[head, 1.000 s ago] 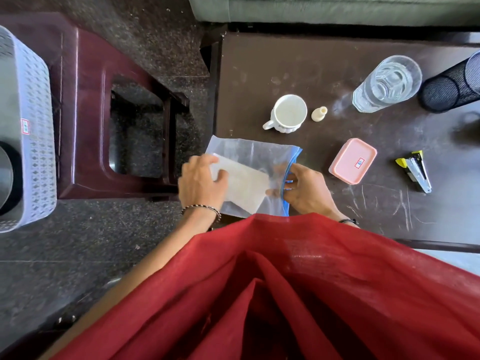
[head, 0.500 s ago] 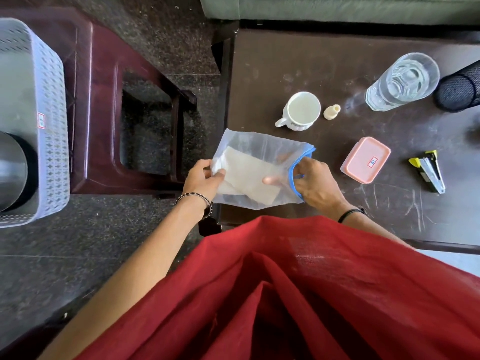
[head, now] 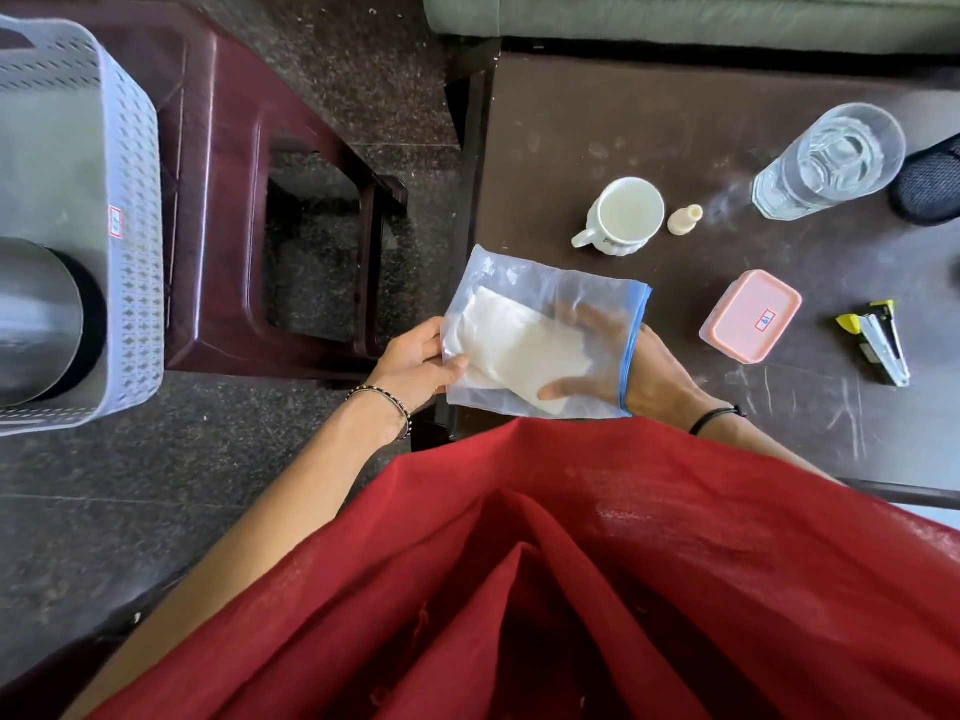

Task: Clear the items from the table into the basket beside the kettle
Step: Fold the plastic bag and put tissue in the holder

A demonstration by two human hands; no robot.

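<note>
A clear zip bag [head: 519, 280] with a blue mouth hangs over the table's front left corner, with a folded white sheet [head: 511, 345] inside. My left hand [head: 415, 361] pinches the bag's left edge. My right hand [head: 657, 374] is pushed in through the blue mouth, its fingers spread flat against the sheet and visible through the plastic. The pale perforated basket [head: 132, 262] stands on the floor at far left, a steel kettle [head: 31, 324] against it.
On the dark table [head: 571, 127] are a white mug [head: 626, 215], a small cream bottle [head: 684, 219], a glass of water [head: 826, 163], a pink lidded box [head: 750, 317], a stapler [head: 878, 343] and a black mesh holder [head: 930, 179]. A maroon stool [head: 218, 148] stands between table and basket.
My right hand slid from gripping the blue mouth to deep inside the bag. My left hand shifted from on top of the bag to pinching its left edge.
</note>
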